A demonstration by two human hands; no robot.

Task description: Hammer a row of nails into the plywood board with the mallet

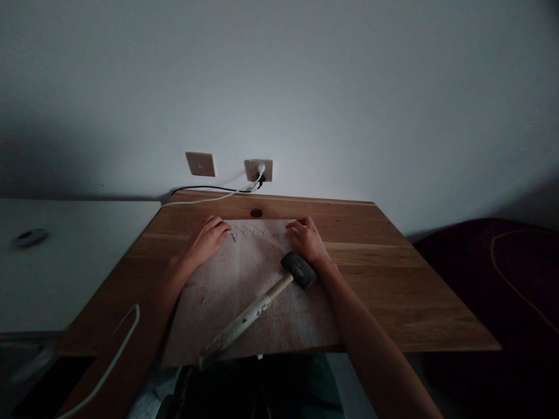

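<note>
Mallet (261, 305) on mottled board (209, 302), hands (211, 234) nearby

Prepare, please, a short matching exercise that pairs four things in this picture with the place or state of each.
Things
1. mallet
2. left hand
3. wall socket
4. right hand

Places and states
A. has a white plug in it
B. near the far right corner of the mottled panel
C. lies slantwise on the panel
D. near the far left corner of the panel

Right pairs: 1-C, 2-D, 3-A, 4-B
</note>
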